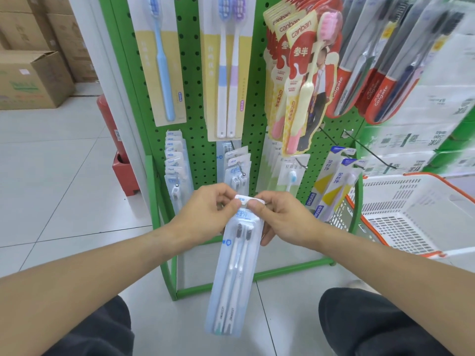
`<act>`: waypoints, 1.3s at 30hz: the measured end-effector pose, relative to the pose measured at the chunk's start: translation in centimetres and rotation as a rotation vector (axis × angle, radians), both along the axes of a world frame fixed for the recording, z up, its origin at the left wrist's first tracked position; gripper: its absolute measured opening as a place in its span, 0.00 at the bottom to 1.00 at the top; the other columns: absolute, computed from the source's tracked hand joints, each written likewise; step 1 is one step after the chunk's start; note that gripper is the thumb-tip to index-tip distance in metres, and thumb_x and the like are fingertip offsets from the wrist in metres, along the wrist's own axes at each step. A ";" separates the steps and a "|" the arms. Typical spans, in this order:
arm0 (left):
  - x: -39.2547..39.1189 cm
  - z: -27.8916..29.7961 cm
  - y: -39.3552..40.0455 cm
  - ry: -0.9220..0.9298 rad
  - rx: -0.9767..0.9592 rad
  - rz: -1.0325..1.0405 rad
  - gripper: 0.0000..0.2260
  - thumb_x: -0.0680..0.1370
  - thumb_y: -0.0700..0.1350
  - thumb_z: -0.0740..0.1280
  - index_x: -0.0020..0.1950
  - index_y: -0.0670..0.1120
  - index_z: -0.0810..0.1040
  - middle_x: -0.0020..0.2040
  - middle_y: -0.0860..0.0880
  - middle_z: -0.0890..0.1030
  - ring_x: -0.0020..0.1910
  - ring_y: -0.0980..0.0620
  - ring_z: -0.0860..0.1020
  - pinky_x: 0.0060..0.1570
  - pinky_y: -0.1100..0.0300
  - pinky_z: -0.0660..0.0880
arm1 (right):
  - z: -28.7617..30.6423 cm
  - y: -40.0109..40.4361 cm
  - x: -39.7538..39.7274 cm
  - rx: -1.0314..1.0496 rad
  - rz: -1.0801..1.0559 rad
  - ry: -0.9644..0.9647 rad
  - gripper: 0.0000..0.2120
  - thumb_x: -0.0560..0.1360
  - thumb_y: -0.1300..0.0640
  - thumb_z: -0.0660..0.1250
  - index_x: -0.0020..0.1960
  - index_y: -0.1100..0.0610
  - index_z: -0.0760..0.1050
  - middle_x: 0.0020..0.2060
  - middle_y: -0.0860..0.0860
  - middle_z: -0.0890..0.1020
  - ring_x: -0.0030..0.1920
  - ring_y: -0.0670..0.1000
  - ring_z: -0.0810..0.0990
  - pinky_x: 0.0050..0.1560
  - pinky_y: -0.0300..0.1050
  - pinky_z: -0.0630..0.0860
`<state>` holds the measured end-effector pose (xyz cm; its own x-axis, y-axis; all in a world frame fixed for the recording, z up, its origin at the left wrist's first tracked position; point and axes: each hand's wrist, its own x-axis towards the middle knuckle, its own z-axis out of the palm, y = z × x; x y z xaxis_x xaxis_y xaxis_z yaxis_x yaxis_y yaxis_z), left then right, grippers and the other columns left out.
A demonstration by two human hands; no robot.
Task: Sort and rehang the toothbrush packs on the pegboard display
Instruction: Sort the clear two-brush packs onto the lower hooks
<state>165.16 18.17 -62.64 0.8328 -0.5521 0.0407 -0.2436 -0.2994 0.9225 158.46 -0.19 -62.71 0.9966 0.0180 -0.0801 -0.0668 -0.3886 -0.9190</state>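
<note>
A twin pack (pixel 232 276) of two toothbrushes is held in front of the green pegboard (pixel 191 80), low against its bottom rows. The top tab of the pack is pinched from both sides: the left hand (pixel 209 214) grips the left corner between thumb and curled fingers, and the right hand (pixel 279 219) grips the right corner in the same way. The pack hangs down from the hands, tilted slightly, its lower end over the floor (pixel 64 176) between the person's knees. The brush heads in it are uppermost.

Just above the hands, a peg (pixel 241 168) with a ball tip is seen, carrying matching packs (pixel 237 165). The held pack's tab is below the peg tip and is not on it. To the left, a fuller row of clear packs (pixel 176 160) is hung. To the right, a single-brush pack (pixel 291 173) and yellow-striped packs (pixel 331 183) are hung on further pegs.

On the upper board are noted a blue brush card (pixel 162 60), a blue-and-purple twin card (pixel 227 68), red canban packs (pixel 300 73) and Colgate packs (pixel 372 62).

A white basket (pixel 416 214) with an orange rim stands at the right of the stand. Cardboard boxes (pixel 33 78) are stacked at the far left, and a red extinguisher (pixel 109 122) stands behind the stand.
</note>
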 end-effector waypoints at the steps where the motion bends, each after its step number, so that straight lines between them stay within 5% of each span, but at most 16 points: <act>1: -0.1 0.1 -0.1 0.038 -0.022 -0.009 0.06 0.82 0.44 0.67 0.48 0.43 0.79 0.39 0.43 0.84 0.33 0.46 0.81 0.34 0.49 0.82 | 0.0 -0.1 0.0 -0.003 0.008 -0.001 0.13 0.84 0.52 0.62 0.52 0.62 0.77 0.33 0.54 0.84 0.32 0.51 0.84 0.33 0.47 0.83; 4: -0.3 0.2 -0.2 0.056 -0.027 -0.006 0.09 0.83 0.45 0.66 0.48 0.40 0.78 0.37 0.41 0.85 0.31 0.45 0.81 0.33 0.49 0.82 | 0.1 -0.2 0.0 0.008 0.046 0.015 0.11 0.84 0.53 0.62 0.49 0.59 0.76 0.34 0.54 0.84 0.33 0.51 0.84 0.33 0.47 0.83; 9: -0.3 0.2 -0.2 0.035 -0.071 0.116 0.08 0.83 0.43 0.65 0.47 0.40 0.77 0.34 0.44 0.85 0.28 0.49 0.81 0.27 0.56 0.79 | 0.1 -0.3 0.1 0.113 0.064 0.057 0.09 0.83 0.57 0.65 0.57 0.62 0.73 0.41 0.60 0.86 0.38 0.54 0.86 0.36 0.50 0.84; 15: -0.7 1.3 0.4 0.032 0.007 -0.075 0.06 0.84 0.45 0.62 0.61 0.47 0.71 0.43 0.48 0.86 0.37 0.43 0.84 0.37 0.50 0.83 | 0.3 -0.1 0.0 0.156 -0.035 -0.050 0.04 0.83 0.61 0.63 0.56 0.62 0.73 0.34 0.53 0.85 0.35 0.54 0.85 0.34 0.51 0.84; 23: -1.3 2.7 0.8 -0.022 -0.047 -0.030 0.07 0.84 0.41 0.63 0.61 0.48 0.72 0.45 0.47 0.87 0.40 0.36 0.83 0.32 0.51 0.82 | 1.5 0.4 -0.5 0.313 -0.048 -0.063 0.13 0.83 0.63 0.64 0.65 0.57 0.68 0.40 0.57 0.84 0.39 0.53 0.84 0.34 0.50 0.82; 26: -1.4 2.8 0.8 -0.023 -0.084 0.002 0.08 0.84 0.40 0.63 0.62 0.46 0.72 0.44 0.49 0.88 0.39 0.41 0.84 0.33 0.49 0.83 | 1.4 0.2 -0.4 0.249 -0.106 -0.156 0.18 0.80 0.68 0.66 0.67 0.57 0.67 0.32 0.51 0.79 0.34 0.48 0.81 0.34 0.50 0.82; 30: -1.5 3.1 0.7 0.002 -0.088 0.013 0.08 0.84 0.39 0.62 0.62 0.43 0.75 0.43 0.46 0.87 0.37 0.47 0.85 0.38 0.44 0.83 | 1.4 0.0 -0.4 0.254 -0.117 -0.201 0.21 0.76 0.73 0.67 0.65 0.57 0.70 0.35 0.55 0.80 0.35 0.53 0.82 0.34 0.49 0.81; 35: -2.3 3.1 0.7 -0.018 0.028 -0.151 0.21 0.80 0.36 0.63 0.68 0.58 0.69 0.55 0.53 0.85 0.45 0.37 0.85 0.49 0.36 0.81 | 1.3 -0.7 -0.7 0.341 -0.162 -0.210 0.23 0.76 0.74 0.67 0.66 0.57 0.67 0.37 0.56 0.83 0.38 0.53 0.84 0.34 0.51 0.82; 39: -2.4 2.7 0.4 0.020 0.024 -0.063 0.23 0.78 0.33 0.64 0.66 0.56 0.70 0.53 0.53 0.86 0.44 0.32 0.83 0.49 0.34 0.79 | 1.1 -1.0 -0.7 0.327 -0.133 -0.182 0.25 0.76 0.74 0.68 0.67 0.56 0.67 0.39 0.56 0.83 0.38 0.53 0.84 0.37 0.54 0.83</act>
<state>162.76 18.60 -59.93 0.7970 -0.6039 0.0099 -0.2437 -0.3066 0.9201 157.72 -1.18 -61.64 0.9893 -0.1166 0.0871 0.0790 -0.0728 -0.9942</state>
